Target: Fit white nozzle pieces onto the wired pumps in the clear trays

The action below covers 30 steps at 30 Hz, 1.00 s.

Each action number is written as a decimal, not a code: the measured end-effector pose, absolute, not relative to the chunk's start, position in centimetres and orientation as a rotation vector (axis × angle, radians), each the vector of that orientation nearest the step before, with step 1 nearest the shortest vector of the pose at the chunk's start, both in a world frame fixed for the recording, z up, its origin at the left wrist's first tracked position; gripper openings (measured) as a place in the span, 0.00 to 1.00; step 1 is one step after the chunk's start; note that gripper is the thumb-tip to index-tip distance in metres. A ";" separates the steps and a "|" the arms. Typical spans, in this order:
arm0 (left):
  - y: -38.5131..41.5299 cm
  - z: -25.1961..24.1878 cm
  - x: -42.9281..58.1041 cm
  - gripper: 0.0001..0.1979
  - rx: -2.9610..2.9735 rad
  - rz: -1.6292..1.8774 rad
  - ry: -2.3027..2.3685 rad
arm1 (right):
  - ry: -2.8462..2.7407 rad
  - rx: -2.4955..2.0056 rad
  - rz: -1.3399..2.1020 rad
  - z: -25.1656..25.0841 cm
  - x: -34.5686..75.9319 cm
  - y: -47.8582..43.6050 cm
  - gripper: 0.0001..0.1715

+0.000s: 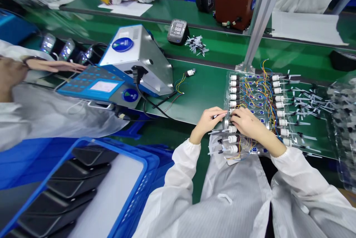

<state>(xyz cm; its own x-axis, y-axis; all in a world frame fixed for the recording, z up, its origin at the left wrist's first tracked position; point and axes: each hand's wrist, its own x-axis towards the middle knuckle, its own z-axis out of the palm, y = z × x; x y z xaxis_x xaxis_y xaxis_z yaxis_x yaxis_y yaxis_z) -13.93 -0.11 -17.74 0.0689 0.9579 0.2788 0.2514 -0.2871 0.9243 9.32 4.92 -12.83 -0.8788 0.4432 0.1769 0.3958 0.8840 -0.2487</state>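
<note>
A clear plastic tray (261, 149) at the table's front edge holds two columns of small white motors (280, 104) with coloured wires and small blue circuit boards between them. At its left edge, my left hand (208, 122) pinches a small black piece (215, 116), mostly hidden by the fingers. My right hand (247, 122) reaches over the tray, fingers closed at the left column; what they grip is hidden. Below my hands, motors in the left column carry black pieces with white strips (219, 146). More white-bladed pieces stick out beyond the right column.
Loose white-bladed pieces (311, 101) lie right of the tray. One wired motor (190, 72) lies left, near a silver-blue machine (139, 60). A display unit (178, 31) stands behind. A blue crate (139, 167) holds black housings. A co-worker's hand (55, 65) is at the left.
</note>
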 end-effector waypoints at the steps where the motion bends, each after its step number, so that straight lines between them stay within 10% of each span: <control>1: -0.1 -17.7 -13.6 0.13 1.636 1.279 1.231 | -2.815 -0.663 0.281 -12.8 9.3 5.0 0.09; 30: -1.0 -18.2 -10.9 0.11 1.415 1.319 1.425 | -2.294 -0.810 0.718 -16.0 10.3 4.0 0.17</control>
<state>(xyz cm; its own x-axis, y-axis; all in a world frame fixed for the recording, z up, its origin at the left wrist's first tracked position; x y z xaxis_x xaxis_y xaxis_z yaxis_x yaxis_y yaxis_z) -10.89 -0.98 -18.24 -0.1361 0.9772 0.1629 0.2381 -0.1274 0.9628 10.26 4.05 -15.95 -0.6368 0.6872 0.3496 0.3655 0.6683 -0.6479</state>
